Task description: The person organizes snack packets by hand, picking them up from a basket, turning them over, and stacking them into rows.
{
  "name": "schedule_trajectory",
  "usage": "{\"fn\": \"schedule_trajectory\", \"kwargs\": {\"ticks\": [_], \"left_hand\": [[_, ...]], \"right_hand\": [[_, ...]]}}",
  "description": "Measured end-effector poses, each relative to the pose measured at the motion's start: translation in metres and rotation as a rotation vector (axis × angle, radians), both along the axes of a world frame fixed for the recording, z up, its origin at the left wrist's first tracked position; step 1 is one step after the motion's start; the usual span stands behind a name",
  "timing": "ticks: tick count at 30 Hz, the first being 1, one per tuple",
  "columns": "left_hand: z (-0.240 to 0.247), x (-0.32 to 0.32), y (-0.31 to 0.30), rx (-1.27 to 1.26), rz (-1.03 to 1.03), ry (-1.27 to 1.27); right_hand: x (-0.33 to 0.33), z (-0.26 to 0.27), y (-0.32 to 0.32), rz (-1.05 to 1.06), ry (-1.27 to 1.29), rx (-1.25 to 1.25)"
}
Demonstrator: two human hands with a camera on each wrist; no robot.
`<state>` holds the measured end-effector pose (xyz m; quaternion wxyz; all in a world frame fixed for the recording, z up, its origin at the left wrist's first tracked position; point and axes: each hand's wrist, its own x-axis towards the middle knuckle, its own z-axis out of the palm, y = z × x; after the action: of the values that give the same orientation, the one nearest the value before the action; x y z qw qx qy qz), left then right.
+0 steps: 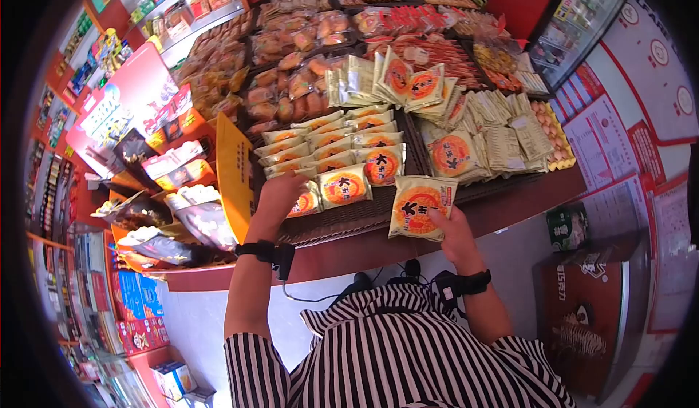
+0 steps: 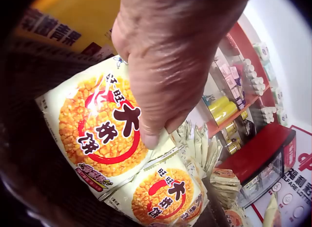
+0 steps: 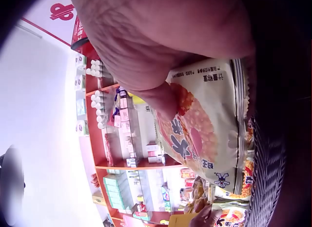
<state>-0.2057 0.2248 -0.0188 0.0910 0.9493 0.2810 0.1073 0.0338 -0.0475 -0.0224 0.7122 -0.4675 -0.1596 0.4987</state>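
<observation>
My left hand (image 1: 280,198) is at the front left of a dark woven basket (image 1: 342,215), gripping a rice cracker packet (image 2: 100,124) by its edge. In the left wrist view the thumb (image 2: 151,134) lies over the packet's side; the other fingers are hidden behind. A second rice cracker packet (image 1: 344,187) stands right beside it, in front of tidy rows of the same cream packets (image 1: 331,146). My right hand (image 1: 457,235) holds another rice cracker packet (image 1: 420,206) in front of the basket's edge, printed face up, thumb across its front and fingers underneath.
Loosely piled cracker packets (image 1: 502,135) fill the basket section to the right, beside an egg tray (image 1: 557,135). A yellow board (image 1: 233,182) stands at the left, next to open snack bags (image 1: 196,215). Wrapped pastries (image 1: 291,80) lie farther back. Shelves surround the counter.
</observation>
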Motion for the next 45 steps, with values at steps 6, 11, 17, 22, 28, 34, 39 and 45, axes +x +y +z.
{"fn": "schedule_trajectory", "kwargs": {"ticks": [6,11,17,22,28,34,39,45], "left_hand": [[-0.004,0.006,0.004,-0.025,-0.008,-0.112],[-0.016,0.008,0.003,-0.005,0.0,-0.183],[-0.017,0.002,-0.006,0.107,0.095,-0.175],[-0.02,-0.002,-0.006,0.133,0.092,-0.171],[-0.019,-0.004,-0.005,0.139,0.116,-0.114],[-0.015,-0.007,-0.009,0.147,0.132,-0.152],[0.007,0.004,-0.037,0.086,0.218,-0.317],[0.052,0.037,-0.12,-0.791,0.01,-0.49]], "right_hand": [[0.003,-0.001,-0.003,-0.026,-0.011,-0.011],[0.004,-0.004,-0.004,-0.04,-0.029,-0.015],[0.003,0.0,-0.002,-0.012,-0.026,-0.065],[0.004,-0.002,-0.001,-0.023,-0.035,-0.037],[0.002,0.003,0.004,-0.005,-0.039,-0.03],[0.002,0.007,0.014,0.037,-0.058,-0.019],[0.001,0.008,0.021,0.067,-0.056,-0.007],[-0.011,0.022,0.042,0.147,-0.102,0.052]]}}
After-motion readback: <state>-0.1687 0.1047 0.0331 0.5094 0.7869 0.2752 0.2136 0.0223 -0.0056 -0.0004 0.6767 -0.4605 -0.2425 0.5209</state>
